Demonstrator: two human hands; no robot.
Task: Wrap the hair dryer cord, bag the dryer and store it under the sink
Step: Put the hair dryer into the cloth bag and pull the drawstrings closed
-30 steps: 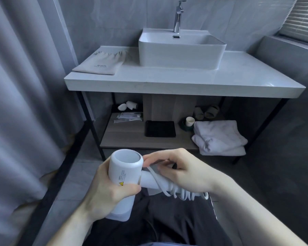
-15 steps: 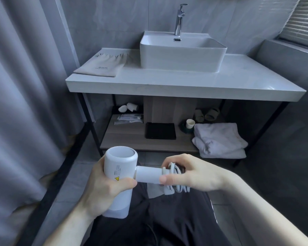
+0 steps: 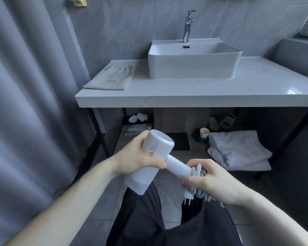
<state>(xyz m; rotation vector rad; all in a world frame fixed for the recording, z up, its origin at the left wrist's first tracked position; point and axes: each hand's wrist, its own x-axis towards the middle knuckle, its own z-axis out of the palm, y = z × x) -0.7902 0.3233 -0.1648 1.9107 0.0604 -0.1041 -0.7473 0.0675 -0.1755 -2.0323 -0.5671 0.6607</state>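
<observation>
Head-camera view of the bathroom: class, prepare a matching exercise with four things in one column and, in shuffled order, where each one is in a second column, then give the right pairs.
Things
1. hair dryer
2. cloth drawstring bag
3. folded white towels
4. power plug

Places
A. on the lower shelf, at its right end
B. hanging below the right hand
C. flat on the countertop, left of the sink basin
D. its barrel gripped in the left hand

Pairs: 1-D, 2-C, 3-A, 4-B
</observation>
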